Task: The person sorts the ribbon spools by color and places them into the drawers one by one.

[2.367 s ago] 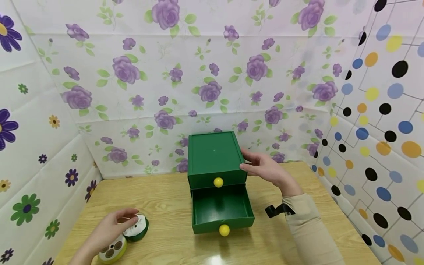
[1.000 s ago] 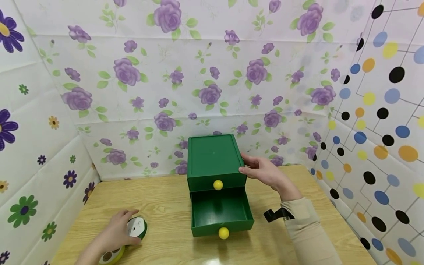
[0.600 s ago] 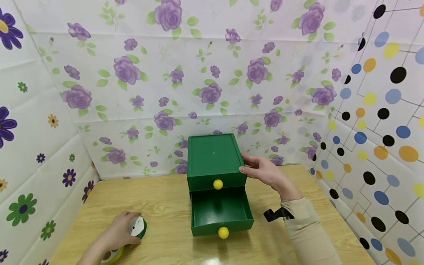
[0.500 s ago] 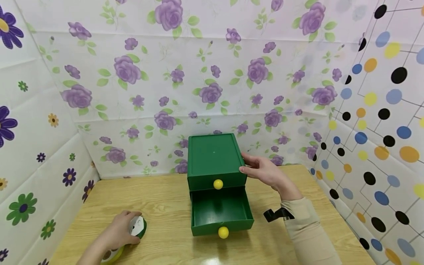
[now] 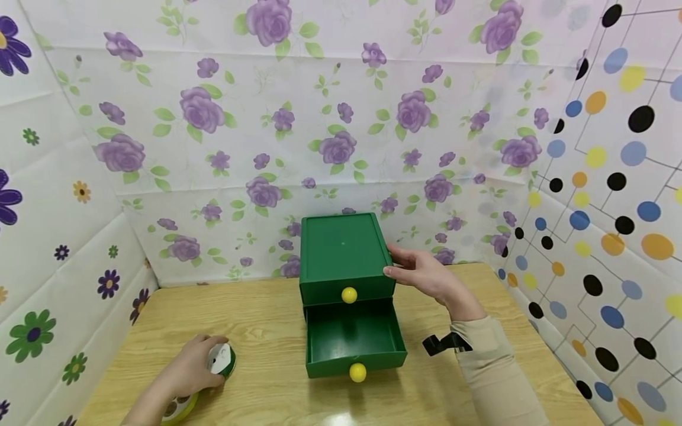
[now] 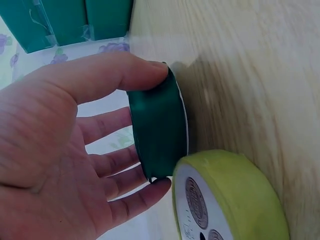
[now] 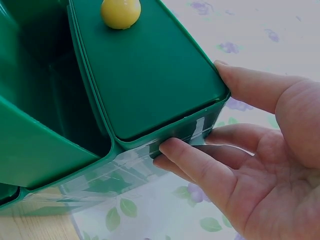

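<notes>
My left hand [image 5: 186, 370] grips a spool of dark green ribbon [image 6: 159, 127] at the lower left of the table. In the left wrist view, its thumb lies on one edge of the spool and the fingers reach round the far side. A spool of yellow-green ribbon [image 6: 250, 200] lies right beside it, partly under the hand in the head view. My right hand [image 5: 428, 278] holds the right side of a green drawer cabinet [image 5: 343, 245], thumb at the top edge and fingers against the side wall. The cabinet's lower drawer [image 5: 330, 368] is pulled out, with nothing visible inside.
Yellow round knobs [image 5: 357, 373] stick out from the drawer fronts. The wooden table [image 5: 266, 331] ends at a flowered cloth wall [image 5: 224, 148] behind the cabinet. A black strap [image 5: 446, 343] juts from the right sleeve.
My left hand has come down from above the green ribbon spool and closed its thumb and fingers round it. The right hand has stayed on the cabinet, and the drawer has not moved.
</notes>
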The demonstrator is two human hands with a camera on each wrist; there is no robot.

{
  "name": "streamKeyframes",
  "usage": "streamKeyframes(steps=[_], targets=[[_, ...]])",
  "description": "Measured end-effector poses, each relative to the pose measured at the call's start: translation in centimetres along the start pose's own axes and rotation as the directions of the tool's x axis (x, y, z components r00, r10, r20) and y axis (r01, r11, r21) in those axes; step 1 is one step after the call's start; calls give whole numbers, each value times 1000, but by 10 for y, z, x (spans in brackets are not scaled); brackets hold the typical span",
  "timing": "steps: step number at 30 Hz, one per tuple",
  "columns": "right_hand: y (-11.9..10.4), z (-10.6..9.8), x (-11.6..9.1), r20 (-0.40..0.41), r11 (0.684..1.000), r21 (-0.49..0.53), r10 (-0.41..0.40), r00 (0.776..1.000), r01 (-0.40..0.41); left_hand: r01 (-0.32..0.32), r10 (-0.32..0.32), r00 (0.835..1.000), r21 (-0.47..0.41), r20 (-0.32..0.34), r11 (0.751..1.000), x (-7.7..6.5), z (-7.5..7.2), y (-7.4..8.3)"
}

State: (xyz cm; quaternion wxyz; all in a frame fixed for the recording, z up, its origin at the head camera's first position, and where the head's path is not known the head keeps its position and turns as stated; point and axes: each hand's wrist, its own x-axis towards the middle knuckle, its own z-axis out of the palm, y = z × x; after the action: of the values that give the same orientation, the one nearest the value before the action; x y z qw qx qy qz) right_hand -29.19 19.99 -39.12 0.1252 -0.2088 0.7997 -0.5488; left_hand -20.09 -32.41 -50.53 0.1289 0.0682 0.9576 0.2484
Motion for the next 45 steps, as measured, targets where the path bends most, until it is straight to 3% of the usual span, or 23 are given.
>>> streamKeyframes(steps=[6,10,16,21,27,32,36,40,45], targets=[[0,1,-1,-1,1000,-11,2,1000,-2,-80,79,995,-12,-60,997,-9,0,16],[0,1,-1,-2,1000,-9,-2,1000,2,-156,152,984,-39,-90,987,-14,2,33],[-1,0,-1,11,1000,1,-9,1000,9,-218,207,969,-69,-136,973,-16,4,56],[-2,0,0,11,1000,12,-10,1000,10,-284,261,942,-86,-210,955,-18,1,78],[0,0,1,13,1000,19,-8,1000,8,-354,327,901,-47,-285,934,-24,1,107],[2,0,0,8,1000,12,0,1000,0,-367,331,887,-55,-323,929,-27,1,127],[2,0,0,4,1000,14,2,1000,-2,-400,350,864,-71,-361,914,-30,-1,140],[3,1,-1,2,1000,14,1,1000,-1,-440,384,841,-68,-380,895,-30,-1,151],[3,0,-1,7,1000,13,-8,1000,8,-477,424,826,-62,-372,877,-24,1,165]])
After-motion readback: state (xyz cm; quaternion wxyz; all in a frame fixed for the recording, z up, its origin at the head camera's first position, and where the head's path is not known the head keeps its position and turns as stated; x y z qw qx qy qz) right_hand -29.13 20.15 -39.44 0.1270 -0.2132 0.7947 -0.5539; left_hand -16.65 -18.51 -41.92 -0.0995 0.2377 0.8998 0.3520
